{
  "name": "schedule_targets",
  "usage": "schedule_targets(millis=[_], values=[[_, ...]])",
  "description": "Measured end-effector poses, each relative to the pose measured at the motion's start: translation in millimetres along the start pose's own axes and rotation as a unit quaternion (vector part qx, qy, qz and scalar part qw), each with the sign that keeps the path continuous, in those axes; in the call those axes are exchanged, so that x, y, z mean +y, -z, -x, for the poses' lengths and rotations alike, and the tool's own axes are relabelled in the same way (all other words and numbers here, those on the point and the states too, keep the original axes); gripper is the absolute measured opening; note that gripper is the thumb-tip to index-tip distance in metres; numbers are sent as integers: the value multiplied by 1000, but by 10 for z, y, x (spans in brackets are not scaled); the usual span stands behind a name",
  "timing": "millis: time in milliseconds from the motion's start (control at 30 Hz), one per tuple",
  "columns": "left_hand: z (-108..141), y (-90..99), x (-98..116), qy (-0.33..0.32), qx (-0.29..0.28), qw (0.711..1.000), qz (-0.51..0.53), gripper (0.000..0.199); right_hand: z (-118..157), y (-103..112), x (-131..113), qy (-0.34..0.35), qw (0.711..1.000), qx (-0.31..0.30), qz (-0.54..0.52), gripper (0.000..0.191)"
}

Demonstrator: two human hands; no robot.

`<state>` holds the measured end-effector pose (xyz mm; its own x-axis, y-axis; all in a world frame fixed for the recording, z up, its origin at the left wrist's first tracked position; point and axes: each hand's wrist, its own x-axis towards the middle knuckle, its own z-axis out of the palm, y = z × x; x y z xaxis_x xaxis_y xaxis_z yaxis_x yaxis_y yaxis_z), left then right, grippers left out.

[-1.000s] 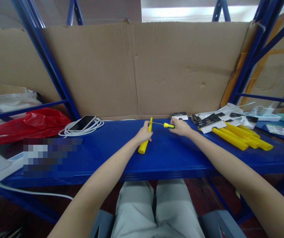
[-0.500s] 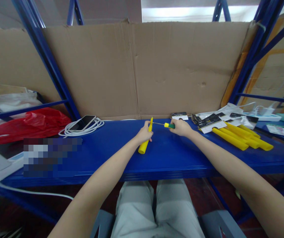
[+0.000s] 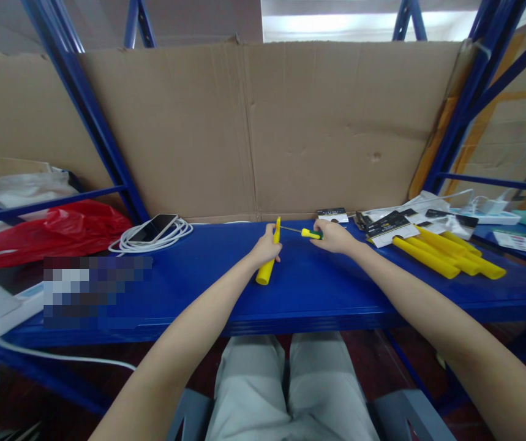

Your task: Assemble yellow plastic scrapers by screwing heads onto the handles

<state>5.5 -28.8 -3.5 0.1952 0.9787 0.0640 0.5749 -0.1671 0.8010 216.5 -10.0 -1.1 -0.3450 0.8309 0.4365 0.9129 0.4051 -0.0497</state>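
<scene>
My left hand (image 3: 266, 247) is closed around a yellow tool with a thick tube-like handle (image 3: 265, 273), held upright and slightly tilted over the blue table. Its narrower upper end pokes out above my fingers. My right hand (image 3: 335, 237) grips a screwdriver (image 3: 308, 233) by its yellow and green handle. The thin metal shaft points left, and its tip meets the upper part of the yellow tool; exactly how it sits there is too small to tell. Several similar yellow tube-handled pieces (image 3: 432, 256) lie to the right of my right hand.
Black-and-white cards (image 3: 391, 228) lie beside the yellow pieces, another card (image 3: 333, 215) behind my right hand. On the left are a phone (image 3: 154, 228) on a coiled white cable (image 3: 175, 234), a red bag (image 3: 79, 223) and a power strip (image 3: 10, 309). A cardboard wall (image 3: 189, 135) closes the back.
The top of the yellow tool and the screwdriver have shifted slightly left. The screwdriver's handle shows more yellow now, as if turned. My right hand has moved a little with it.
</scene>
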Motion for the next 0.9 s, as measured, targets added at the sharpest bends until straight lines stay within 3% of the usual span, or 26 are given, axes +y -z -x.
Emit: schedule_targets(millis=[167,367,500,733,900], values=[[6,-5,4,1,-2,1000,-2,52,29,21,-51,-39,999,-22,-5,27],[7,-2,6,-5,2,1000,5,52,5,2,3,-5,999,-48,-23,15],[-5,-6,-2,1,-5,1000,16,53,-4,-22,50,7,1000,-25,-5,17],[17,-4,22,10,-11,1000,10,53,18,-10,0,-51,999,-19,3,29],[39,4,37,3,-4,1000,7,51,18,38,-25,-17,998,-57,-28,23]])
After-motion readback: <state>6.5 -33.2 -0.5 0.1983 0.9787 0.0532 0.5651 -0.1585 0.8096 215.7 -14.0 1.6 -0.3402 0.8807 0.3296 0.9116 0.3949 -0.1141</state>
